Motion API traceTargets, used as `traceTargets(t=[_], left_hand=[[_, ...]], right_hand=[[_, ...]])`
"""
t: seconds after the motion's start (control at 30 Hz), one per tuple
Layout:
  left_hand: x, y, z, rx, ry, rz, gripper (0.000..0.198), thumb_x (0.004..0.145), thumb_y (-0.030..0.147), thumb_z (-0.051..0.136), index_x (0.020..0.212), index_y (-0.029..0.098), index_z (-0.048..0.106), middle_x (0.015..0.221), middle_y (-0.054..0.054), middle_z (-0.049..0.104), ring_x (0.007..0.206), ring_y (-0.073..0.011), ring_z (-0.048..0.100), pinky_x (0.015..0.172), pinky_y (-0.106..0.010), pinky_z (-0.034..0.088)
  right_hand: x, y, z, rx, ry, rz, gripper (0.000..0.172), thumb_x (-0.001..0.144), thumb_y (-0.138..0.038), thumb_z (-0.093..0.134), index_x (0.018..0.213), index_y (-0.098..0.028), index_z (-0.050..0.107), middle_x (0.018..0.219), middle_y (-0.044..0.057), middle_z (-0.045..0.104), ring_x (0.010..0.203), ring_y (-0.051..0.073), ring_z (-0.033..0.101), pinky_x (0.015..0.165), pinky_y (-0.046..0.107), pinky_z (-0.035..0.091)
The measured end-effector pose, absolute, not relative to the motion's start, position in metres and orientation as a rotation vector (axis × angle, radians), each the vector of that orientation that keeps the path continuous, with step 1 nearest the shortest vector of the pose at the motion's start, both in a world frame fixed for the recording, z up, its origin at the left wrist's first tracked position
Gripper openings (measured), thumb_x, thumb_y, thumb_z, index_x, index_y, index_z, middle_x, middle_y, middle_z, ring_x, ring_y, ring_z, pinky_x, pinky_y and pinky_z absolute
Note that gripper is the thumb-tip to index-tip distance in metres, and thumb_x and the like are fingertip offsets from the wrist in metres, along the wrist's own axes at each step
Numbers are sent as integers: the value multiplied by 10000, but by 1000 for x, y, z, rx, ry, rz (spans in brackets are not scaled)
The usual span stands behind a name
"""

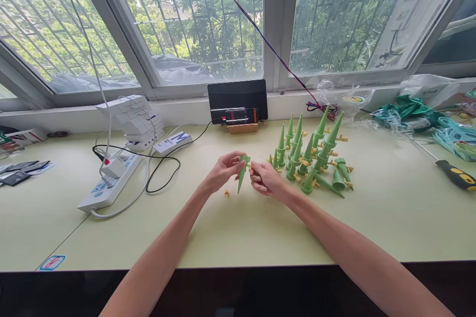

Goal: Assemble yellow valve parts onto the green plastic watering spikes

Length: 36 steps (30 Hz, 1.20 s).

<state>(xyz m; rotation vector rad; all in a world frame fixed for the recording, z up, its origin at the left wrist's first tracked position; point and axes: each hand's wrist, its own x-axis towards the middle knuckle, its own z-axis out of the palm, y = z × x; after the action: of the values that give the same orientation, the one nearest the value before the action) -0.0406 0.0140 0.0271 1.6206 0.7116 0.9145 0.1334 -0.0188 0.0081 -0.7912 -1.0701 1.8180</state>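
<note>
Over the middle of the table, my left hand [231, 167] is closed around the wide top of a green plastic watering spike [242, 178], its tip pointing down. My right hand [266, 178] pinches a small yellow valve [250, 165] at the side of that spike; whether the valve is seated in it I cannot tell. On the table just below my left hand lies a small yellow piece [226, 193]. To the right of my hands stands a cluster of green spikes [308, 151], many with yellow valves, most upright and several lying on their sides.
A phone [241, 116] leans against a black tablet [238, 94] at the back. On the left are a power strip [111, 183] with cables and stacked white boxes [136, 119]. A screwdriver [455, 174] and green bagged items [405, 111] lie at the right.
</note>
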Motion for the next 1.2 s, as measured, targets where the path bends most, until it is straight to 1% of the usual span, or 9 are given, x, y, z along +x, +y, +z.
traceTargets(t=[0.23,0.43,0.53,0.67,0.8,0.93,1.03,1.13,1.2], left_hand=[[-40,16,28,1581,781,943,312,860,450,657,1010,182,608,656,17,533,565,-95,473,501,-228,362],[-41,18,26,1591,786,952,298,858,438,663,993,177,611,639,24,512,533,-81,437,489,-226,357],[-41,17,26,1610,784,942,289,862,431,661,995,180,611,647,21,516,537,-81,437,492,-228,354],[-41,16,26,1604,778,943,278,849,427,675,958,179,616,633,23,511,520,-75,422,475,-224,337],[-39,15,27,1566,772,926,271,841,428,686,892,174,605,605,31,504,484,-62,390,454,-217,314],[-38,13,28,1485,776,916,295,828,439,697,878,168,594,627,14,549,485,-65,417,448,-214,310],[-37,12,29,1409,783,906,314,809,449,715,874,167,593,617,15,563,463,-60,417,438,-208,305],[-36,12,29,1323,783,898,325,785,445,739,869,169,589,570,37,525,438,-52,392,422,-196,279],[-36,13,29,1280,785,895,330,773,438,752,871,172,582,558,42,505,441,-59,401,417,-192,264]], right_hand=[[126,-27,18,-823,-975,1776,389,906,-514,557,709,-191,465,494,-101,361,301,38,334,271,158,157],[126,-27,17,-844,-965,1677,378,862,-486,625,691,-177,492,555,-72,438,332,27,358,297,164,163],[127,-28,16,-839,-993,1651,382,839,-484,647,672,-176,495,564,-68,448,342,27,366,306,167,165],[127,-28,12,-837,-1020,1590,412,801,-497,678,626,-174,490,544,-62,452,350,29,366,312,173,167],[126,-25,6,-857,-1055,1509,420,777,-512,690,606,-161,533,521,-43,486,341,33,357,308,191,177],[125,-23,5,-877,-1093,1415,428,766,-539,681,600,-166,554,455,-39,486,323,45,335,309,209,184],[125,-25,7,-894,-1158,1342,422,777,-548,660,600,-178,560,414,-40,470,324,64,348,316,217,214],[126,-26,7,-895,-1240,1249,414,810,-536,625,593,-189,560,422,-31,484,337,78,384,336,225,266],[127,-26,6,-900,-1293,1179,401,834,-519,604,605,-192,572,448,-22,506,359,89,419,356,231,297]])
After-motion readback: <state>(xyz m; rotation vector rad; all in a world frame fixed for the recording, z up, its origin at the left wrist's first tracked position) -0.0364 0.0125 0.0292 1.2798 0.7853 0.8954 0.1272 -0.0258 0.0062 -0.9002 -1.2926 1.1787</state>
